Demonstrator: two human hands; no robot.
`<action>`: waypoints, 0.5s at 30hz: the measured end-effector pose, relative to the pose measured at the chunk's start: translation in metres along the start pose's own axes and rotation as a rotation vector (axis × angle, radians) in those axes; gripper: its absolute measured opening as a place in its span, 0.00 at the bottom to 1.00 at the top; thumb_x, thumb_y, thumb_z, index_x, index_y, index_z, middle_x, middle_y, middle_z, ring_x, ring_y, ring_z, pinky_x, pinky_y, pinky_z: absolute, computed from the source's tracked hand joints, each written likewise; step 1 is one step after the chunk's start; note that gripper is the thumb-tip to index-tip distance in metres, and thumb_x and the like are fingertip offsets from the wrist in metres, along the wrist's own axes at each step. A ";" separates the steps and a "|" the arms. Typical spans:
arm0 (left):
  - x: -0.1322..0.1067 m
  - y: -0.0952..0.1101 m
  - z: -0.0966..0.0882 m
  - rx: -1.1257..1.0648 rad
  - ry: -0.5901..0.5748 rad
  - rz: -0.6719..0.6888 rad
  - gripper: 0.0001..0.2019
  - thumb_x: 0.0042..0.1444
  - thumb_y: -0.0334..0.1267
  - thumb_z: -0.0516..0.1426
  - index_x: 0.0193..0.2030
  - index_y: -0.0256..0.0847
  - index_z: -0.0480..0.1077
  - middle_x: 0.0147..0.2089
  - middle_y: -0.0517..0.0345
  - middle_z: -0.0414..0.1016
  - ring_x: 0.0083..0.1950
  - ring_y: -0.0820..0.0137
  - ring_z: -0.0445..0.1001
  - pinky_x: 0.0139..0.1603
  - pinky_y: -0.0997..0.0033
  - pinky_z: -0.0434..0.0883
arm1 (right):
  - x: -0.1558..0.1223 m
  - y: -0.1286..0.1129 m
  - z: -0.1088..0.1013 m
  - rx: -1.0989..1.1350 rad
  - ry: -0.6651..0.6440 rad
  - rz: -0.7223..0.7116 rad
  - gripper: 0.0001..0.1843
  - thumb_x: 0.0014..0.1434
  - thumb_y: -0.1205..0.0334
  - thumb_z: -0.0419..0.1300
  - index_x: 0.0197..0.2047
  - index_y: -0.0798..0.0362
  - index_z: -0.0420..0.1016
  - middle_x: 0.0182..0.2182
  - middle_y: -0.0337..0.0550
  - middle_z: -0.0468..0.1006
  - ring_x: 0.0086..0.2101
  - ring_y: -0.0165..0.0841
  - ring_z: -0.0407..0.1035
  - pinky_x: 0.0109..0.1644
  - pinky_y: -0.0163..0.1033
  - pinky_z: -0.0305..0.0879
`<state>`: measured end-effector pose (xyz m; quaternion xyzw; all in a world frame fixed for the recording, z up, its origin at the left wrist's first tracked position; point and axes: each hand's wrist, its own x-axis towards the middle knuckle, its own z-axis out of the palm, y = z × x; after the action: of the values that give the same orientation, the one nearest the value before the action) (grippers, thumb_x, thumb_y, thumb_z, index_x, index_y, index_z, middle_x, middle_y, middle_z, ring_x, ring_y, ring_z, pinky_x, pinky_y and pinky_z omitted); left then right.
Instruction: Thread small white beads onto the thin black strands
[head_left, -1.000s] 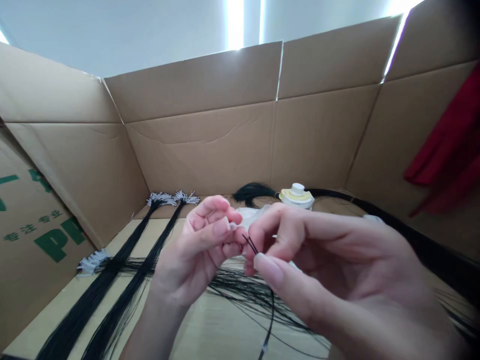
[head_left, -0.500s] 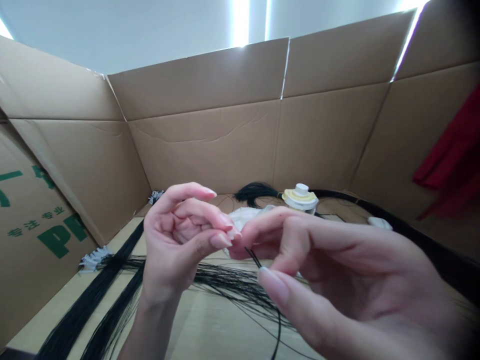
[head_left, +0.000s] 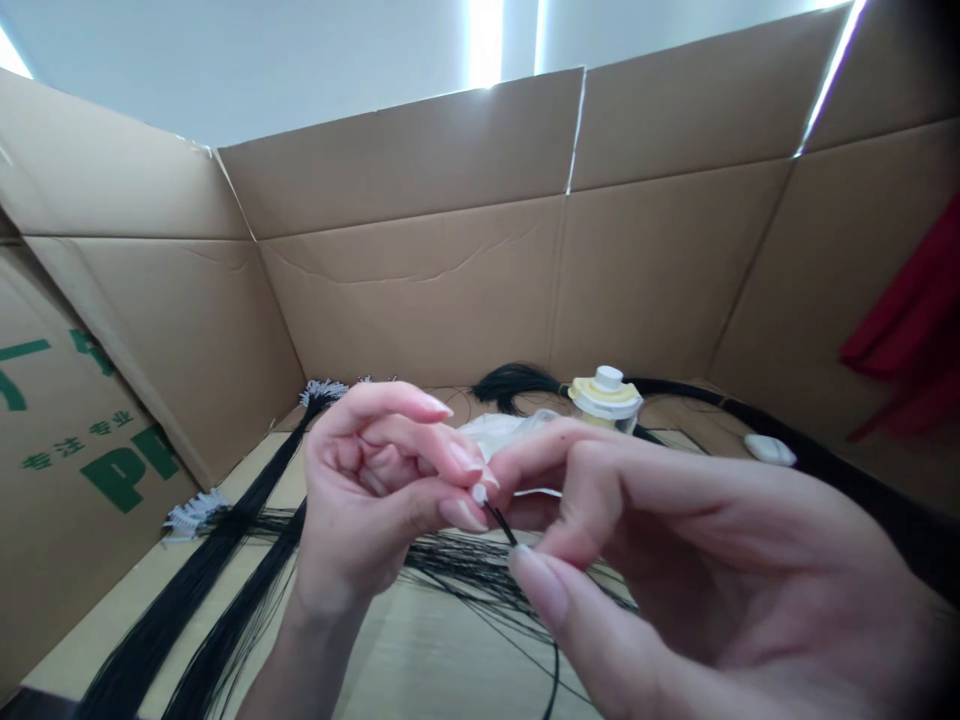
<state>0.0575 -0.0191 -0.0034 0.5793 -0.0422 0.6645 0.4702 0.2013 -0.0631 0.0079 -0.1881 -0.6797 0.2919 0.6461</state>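
Between the thumb and fingertips of my left hand (head_left: 367,510) is a tiny white plastic connector (head_left: 480,494). My right hand (head_left: 675,540) pinches a thin black wire (head_left: 501,522) between thumb and finger. That wire's upper end meets the connector; how deep it sits inside cannot be made out. Its other end hangs below my right thumb. Under both hands, a loose bundle of black wires (head_left: 480,580) lies across the table (head_left: 420,660). Two more dark wire bundles (head_left: 165,610) run along the left, near white connectors (head_left: 193,514) fixed on wire ends.
Cardboard walls (head_left: 420,260) enclose the table at the back and sides. Behind my hands are a clear plastic bag (head_left: 506,430) and a container with a white cap (head_left: 606,395). A thick black bundle (head_left: 840,490) and a white rounded object (head_left: 770,449) lie right. Red cloth (head_left: 907,320) hangs there.
My left hand has shifted slightly right and down, and the white connector now shows at its fingertips against the wire's end. The right hand keeps its pinch on the wire.
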 end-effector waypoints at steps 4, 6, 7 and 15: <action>0.001 -0.001 0.000 -0.011 -0.014 -0.020 0.13 0.52 0.25 0.71 0.43 0.43 0.81 0.33 0.71 0.87 0.33 0.77 0.85 0.37 0.84 0.83 | 0.000 0.003 0.002 0.035 -0.007 -0.043 0.11 0.53 0.73 0.65 0.24 0.51 0.70 0.34 0.42 0.85 0.35 0.34 0.82 0.37 0.28 0.80; 0.001 0.000 0.000 0.000 -0.017 -0.029 0.13 0.52 0.25 0.71 0.43 0.44 0.82 0.33 0.72 0.87 0.33 0.77 0.85 0.36 0.85 0.83 | -0.001 0.005 0.003 0.031 0.030 -0.064 0.11 0.52 0.74 0.65 0.25 0.51 0.69 0.34 0.40 0.85 0.34 0.33 0.82 0.36 0.27 0.79; 0.001 0.000 0.000 0.005 -0.018 -0.035 0.13 0.52 0.25 0.71 0.43 0.44 0.82 0.33 0.72 0.87 0.33 0.77 0.85 0.35 0.84 0.83 | -0.002 0.006 0.003 0.024 0.043 -0.078 0.11 0.52 0.74 0.65 0.25 0.51 0.69 0.33 0.39 0.85 0.34 0.32 0.82 0.36 0.26 0.79; -0.001 0.001 -0.003 -0.006 -0.058 -0.031 0.13 0.54 0.25 0.70 0.44 0.43 0.81 0.36 0.69 0.87 0.35 0.77 0.85 0.36 0.85 0.83 | 0.001 0.006 -0.001 -0.033 -0.002 -0.069 0.11 0.53 0.69 0.67 0.24 0.51 0.69 0.33 0.39 0.85 0.35 0.34 0.82 0.36 0.28 0.79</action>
<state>0.0543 -0.0187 -0.0050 0.5975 -0.0486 0.6399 0.4808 0.2017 -0.0580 0.0052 -0.1751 -0.6911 0.2584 0.6519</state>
